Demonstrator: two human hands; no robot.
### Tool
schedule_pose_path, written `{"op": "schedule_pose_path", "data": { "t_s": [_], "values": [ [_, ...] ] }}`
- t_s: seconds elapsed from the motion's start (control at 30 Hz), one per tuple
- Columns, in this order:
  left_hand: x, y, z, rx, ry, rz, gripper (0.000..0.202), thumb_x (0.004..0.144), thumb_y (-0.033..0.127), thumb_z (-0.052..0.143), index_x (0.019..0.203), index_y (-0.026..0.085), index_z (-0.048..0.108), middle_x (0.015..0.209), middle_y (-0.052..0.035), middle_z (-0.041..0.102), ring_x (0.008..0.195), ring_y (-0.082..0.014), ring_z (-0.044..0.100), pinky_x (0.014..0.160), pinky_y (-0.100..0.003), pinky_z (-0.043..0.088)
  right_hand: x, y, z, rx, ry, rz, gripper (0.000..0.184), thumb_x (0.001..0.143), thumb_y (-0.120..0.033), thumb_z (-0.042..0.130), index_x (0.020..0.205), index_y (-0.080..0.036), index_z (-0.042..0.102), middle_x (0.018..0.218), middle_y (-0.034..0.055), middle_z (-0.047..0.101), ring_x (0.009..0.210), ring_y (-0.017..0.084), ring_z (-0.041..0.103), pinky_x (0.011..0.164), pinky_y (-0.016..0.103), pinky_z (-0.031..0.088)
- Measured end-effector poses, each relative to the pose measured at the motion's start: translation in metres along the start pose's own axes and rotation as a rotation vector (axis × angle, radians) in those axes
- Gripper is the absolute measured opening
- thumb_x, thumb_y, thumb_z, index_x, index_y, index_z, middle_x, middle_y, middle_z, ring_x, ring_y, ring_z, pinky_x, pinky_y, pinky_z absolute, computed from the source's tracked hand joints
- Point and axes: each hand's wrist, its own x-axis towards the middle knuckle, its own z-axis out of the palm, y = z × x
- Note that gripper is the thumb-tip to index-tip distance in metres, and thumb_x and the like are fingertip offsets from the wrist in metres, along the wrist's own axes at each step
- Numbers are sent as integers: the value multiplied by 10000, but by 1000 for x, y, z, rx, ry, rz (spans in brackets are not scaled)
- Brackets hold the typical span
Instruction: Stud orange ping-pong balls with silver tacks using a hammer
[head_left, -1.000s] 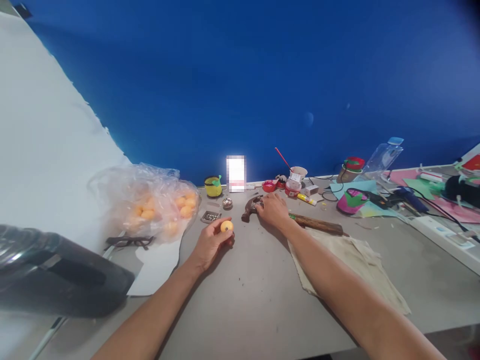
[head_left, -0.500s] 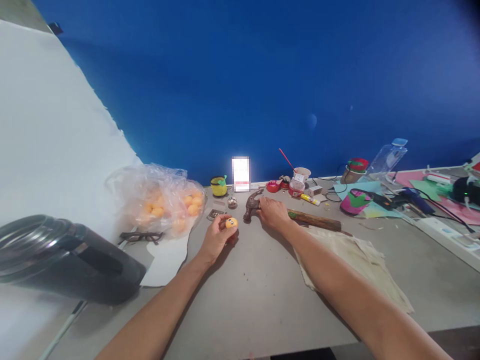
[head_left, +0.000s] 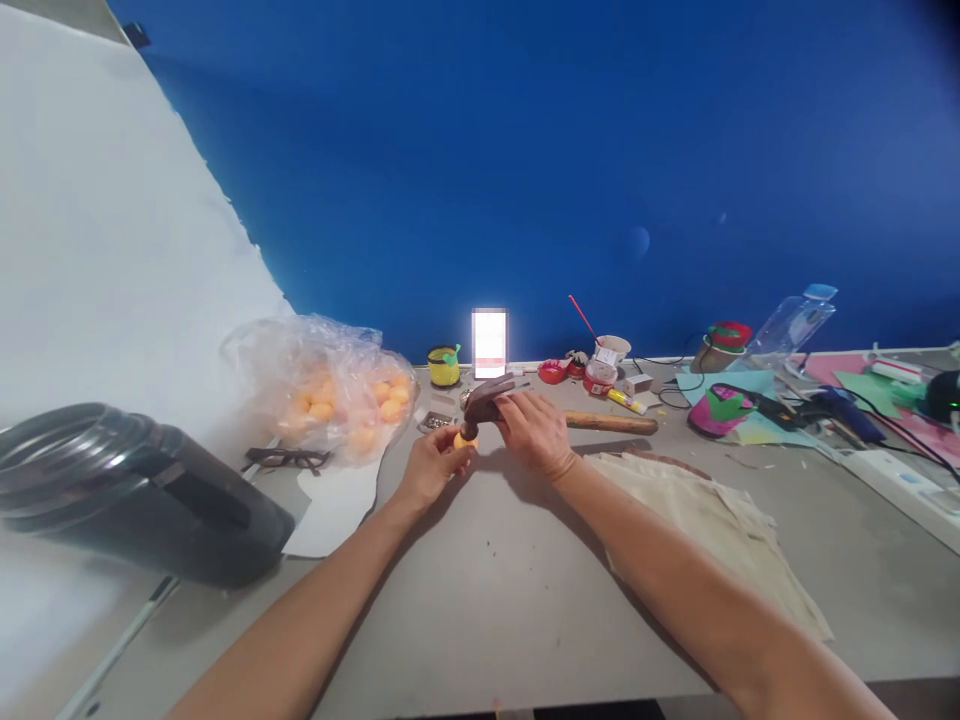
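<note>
My left hand [head_left: 429, 470] grips a small orange ball [head_left: 463, 442], like a ping-pong ball, low over the table. My right hand [head_left: 535, 434] is wrapped round a claw hammer [head_left: 611, 423] by its wooden handle, close to the head. The hammer's striking face is on or just above the ball's top; I cannot tell if they touch. The hammer head hides part of the ball. Behind my left hand lies a small tray of metal bits [head_left: 437, 421].
At the left are a plastic bag of orange balls [head_left: 321, 392], glasses [head_left: 287, 458] and a large dark bottle [head_left: 150, 490]. A lit phone [head_left: 490, 342] stands by the wall. A beige cloth [head_left: 690, 520] and a power strip [head_left: 900, 485] lie at the right.
My right hand has lifted the hammer off the table and brought its head left, over the orange ball. My left hand keeps hold of the ball in about the same place.
</note>
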Motion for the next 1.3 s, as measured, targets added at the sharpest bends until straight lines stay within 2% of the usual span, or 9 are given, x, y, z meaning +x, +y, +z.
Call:
{"op": "schedule_pose_path", "data": {
  "t_s": [0.13,0.27,0.4,0.47,0.57,0.73,0.83,1.0,1.3],
  "values": [
    [0,1,-1,14,4,-20,248,662,304,757,875,178,758,662,11,653,573,-145,563,576,-274,466,1,2,-1,-26,29,53,410,1093,-301,335,1267,-147,673,1041,153,684,981,275,579,844,372,355],
    [2,-1,-2,80,-31,-14,252,673,364,756,837,173,731,599,9,642,561,-162,573,591,-290,467,2,1,6,-22,79,-33,356,1083,-289,417,1334,-154,630,986,123,696,926,246,590,795,364,366],
    [5,1,-3,140,-19,-57,417,652,468,760,934,164,717,637,9,667,569,-168,585,598,-299,485,5,7,12,-85,166,31,328,1058,-297,495,1331,-154,611,957,111,684,896,250,580,770,379,378],
    [5,3,-3,185,-11,-45,466,685,506,738,996,160,706,658,0,687,579,-169,587,608,-300,482,7,13,14,-110,105,74,286,1047,-283,512,1286,-168,620,986,106,674,931,255,575,780,379,391],
    [4,7,-4,132,-19,-35,657,697,586,740,1175,143,662,694,-12,701,592,-181,599,603,-307,490,10,22,14,-133,-26,178,227,988,-176,545,1200,-182,626,1125,115,644,1039,266,555,799,375,419],
    [3,10,-6,150,-46,-59,741,653,632,780,1196,138,681,817,-77,752,669,-220,659,596,-312,509,15,33,13,-110,-200,343,267,937,-156,575,1203,-163,608,1214,134,605,1130,274,534,866,379,469],
    [4,8,-8,157,-23,-52,734,693,693,727,1176,140,708,839,-80,741,689,-222,670,568,-292,495,18,36,14,-71,-276,388,328,922,-189,614,1246,-144,595,1263,148,591,1183,280,529,918,387,484],
    [7,5,-9,240,-20,-34,690,704,685,712,1144,155,744,786,-57,728,662,-201,638,614,-296,505,20,39,16,-50,-305,413,352,915,-193,625,1260,-122,598,1289,167,590,1208,292,540,939,408,493],
    [9,3,-11,339,-8,-35,705,659,713,714,1109,173,768,794,-63,752,699,-243,675,663,-337,533,20,44,26,-60,-348,416,322,962,-219,570,1269,-142,631,1293,160,630,1210,287,554,996,434,473]
  ]
}}
